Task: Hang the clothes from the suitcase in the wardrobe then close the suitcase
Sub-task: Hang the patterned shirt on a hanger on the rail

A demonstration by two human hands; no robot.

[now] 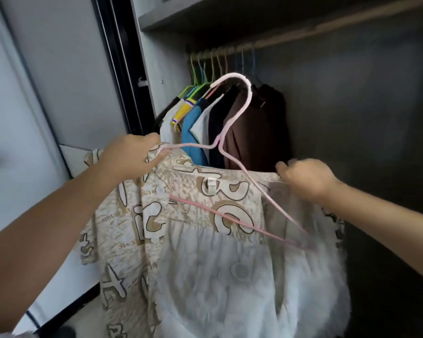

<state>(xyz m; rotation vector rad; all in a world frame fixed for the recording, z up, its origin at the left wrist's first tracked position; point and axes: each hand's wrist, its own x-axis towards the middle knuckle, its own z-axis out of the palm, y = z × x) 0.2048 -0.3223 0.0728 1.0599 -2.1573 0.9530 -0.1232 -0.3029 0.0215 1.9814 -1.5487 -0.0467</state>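
Left grip [130, 154] pinches shirt [205, 215] and hanger [232, 142]; right grip [305, 178] holds the collar edge. The shirt is being fitted on; next, I think, the hook must reach the rail [327, 30].

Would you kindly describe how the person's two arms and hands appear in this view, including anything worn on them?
Both forearms come in bare from the lower corners, with no sleeves, gloves, watch or rings visible. The left hand and right hand are bare too. No cables or markings show. The right hand is slightly blurred, so fine detail there cannot be told.
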